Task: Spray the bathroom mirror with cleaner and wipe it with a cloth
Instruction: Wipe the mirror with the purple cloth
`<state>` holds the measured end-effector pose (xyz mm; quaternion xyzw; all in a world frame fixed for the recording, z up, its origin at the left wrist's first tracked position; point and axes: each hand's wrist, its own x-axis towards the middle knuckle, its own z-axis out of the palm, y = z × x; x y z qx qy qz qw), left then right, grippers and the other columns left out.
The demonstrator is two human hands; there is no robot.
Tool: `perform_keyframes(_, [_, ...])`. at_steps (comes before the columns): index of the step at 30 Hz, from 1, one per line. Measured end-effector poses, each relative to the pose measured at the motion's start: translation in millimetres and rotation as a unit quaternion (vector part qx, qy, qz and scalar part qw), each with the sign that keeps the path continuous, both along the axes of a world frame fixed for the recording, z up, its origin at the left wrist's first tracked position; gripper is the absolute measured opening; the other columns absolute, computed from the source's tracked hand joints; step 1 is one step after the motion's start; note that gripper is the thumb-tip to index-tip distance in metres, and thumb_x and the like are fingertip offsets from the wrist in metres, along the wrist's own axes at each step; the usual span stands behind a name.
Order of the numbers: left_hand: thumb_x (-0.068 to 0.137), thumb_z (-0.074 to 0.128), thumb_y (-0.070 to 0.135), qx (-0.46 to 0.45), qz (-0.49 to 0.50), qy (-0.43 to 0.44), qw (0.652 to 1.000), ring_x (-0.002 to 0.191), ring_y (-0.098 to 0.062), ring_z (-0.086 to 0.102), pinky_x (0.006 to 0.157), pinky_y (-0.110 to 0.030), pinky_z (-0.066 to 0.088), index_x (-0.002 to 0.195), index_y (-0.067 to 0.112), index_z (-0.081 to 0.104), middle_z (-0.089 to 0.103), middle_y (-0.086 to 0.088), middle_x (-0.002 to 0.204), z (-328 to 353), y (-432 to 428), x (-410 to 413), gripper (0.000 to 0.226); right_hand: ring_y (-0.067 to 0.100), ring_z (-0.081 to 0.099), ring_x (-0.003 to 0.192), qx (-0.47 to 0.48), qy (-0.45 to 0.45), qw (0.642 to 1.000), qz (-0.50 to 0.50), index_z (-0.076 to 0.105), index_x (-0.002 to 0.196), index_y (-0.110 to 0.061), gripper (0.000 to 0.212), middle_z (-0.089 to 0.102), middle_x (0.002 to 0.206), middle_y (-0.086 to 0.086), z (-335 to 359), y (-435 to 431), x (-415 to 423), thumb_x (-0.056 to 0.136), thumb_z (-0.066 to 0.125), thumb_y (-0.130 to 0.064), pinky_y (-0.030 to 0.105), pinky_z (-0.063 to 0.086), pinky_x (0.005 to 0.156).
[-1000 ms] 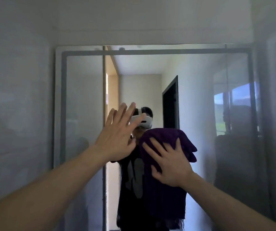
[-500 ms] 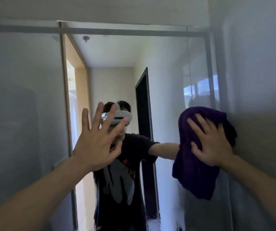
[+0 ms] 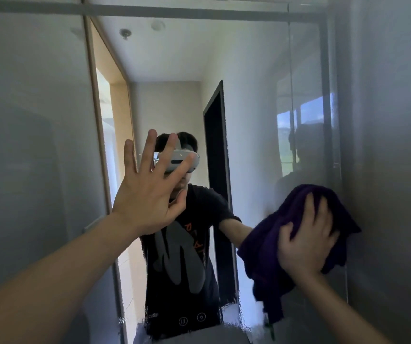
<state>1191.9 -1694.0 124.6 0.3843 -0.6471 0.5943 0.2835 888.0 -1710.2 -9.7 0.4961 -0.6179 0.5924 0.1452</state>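
Head view: the right hand (image 3: 308, 244) presses a bunched purple cloth (image 3: 274, 247) against the mirror (image 3: 249, 120) near its right edge, grip curled over the fabric. Left hand (image 3: 147, 194) is raised in front of the glass, grip released, fingers spread. Mist clouds the mirror's lower edge.
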Motion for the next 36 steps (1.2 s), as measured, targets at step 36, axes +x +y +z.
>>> perform_keyframes(36, [0.093,0.045,0.040,0.119,-0.063,-0.170,0.976,0.157,-0.036,0.009,0.123,-0.063,0.009,0.159,0.024,0.032,0.014,-0.013,0.170,-44,0,-130,0.069,0.041,0.049,0.120,0.099,0.228,0.966,0.076,0.036,0.149,-0.020,0.076,0.035,0.153,0.013,-95,3,-79,0.076,0.047,-0.038,0.065,0.043,0.098])
